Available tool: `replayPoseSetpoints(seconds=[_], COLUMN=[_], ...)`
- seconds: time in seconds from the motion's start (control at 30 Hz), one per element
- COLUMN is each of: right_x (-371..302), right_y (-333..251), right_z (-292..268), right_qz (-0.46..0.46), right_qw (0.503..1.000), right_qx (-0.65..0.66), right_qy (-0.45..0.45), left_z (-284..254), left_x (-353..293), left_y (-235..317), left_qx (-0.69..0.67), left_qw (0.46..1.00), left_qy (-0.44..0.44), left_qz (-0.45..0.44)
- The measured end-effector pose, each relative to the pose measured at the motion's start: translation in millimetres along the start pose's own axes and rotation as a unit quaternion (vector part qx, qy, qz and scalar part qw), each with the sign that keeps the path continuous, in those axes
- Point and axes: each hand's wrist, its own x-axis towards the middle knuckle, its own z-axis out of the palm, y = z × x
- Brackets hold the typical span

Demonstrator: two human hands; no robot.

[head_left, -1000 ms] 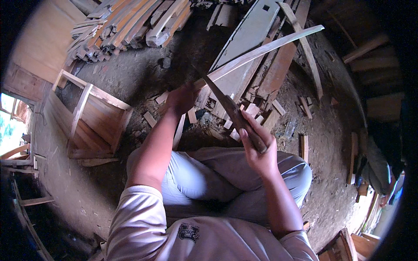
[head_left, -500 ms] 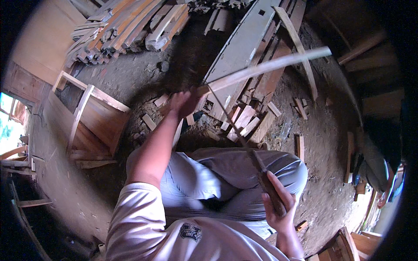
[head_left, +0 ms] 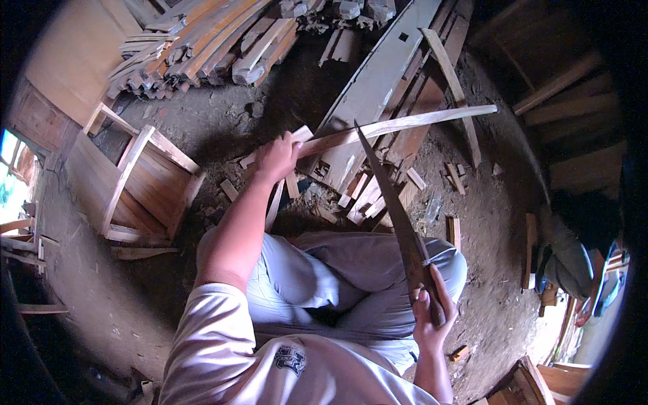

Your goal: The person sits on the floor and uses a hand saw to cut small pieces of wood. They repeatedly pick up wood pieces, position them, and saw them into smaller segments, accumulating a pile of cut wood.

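Note:
My left hand (head_left: 275,159) is closed round the near end of a long, slightly curved wooden strip (head_left: 425,118), which reaches out to the right above the floor. A short pale wood block (head_left: 303,133) shows just beside its fingers. In my right hand (head_left: 432,314) is a handsaw (head_left: 395,209), gripped by its straight brown wooden handle. The saw's dark blade tapers up and leftward, its tip overlapping the strip in this view; whether they touch I cannot tell. Teeth are too small to make out. My crossed legs in grey trousers lie below both.
A wooden frame with panels (head_left: 152,182) stands at left. Stacked timber (head_left: 202,50) fills the far left. A long pale board (head_left: 378,88) lies ahead, with a curved strip (head_left: 459,101) across it. Wood offcuts (head_left: 371,199) litter the dirt floor. At far right, another person's leg (head_left: 570,263) shows.
The strip has tilted, its far end dropping lower in view. The saw blade has turned to show its broad side, its tip shifting right along the strip. Both hands keep their hold.

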Motion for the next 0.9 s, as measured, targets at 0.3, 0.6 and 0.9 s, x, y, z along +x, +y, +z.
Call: replayPoseSetpoints(seconds=[0.3, 0.6, 0.9], right_x=[10, 8, 11], right_y=[-23, -14, -21], right_z=[12, 11, 14], right_qz=[-0.062, -0.018, -0.080], right_qw=[0.996, 0.999, 0.994], right_qx=[-0.060, -0.016, -0.062], right_qy=[-0.032, -0.028, -0.037], left_z=[1, -4, -25], left_x=[17, 15, 20], left_y=[-97, -119, -105], left_qx=[-0.071, -0.258, -0.344], left_qw=[0.983, 0.949, 0.931], left_qy=[-0.035, -0.073, 0.023], left_qz=[-0.163, -0.164, -0.118])
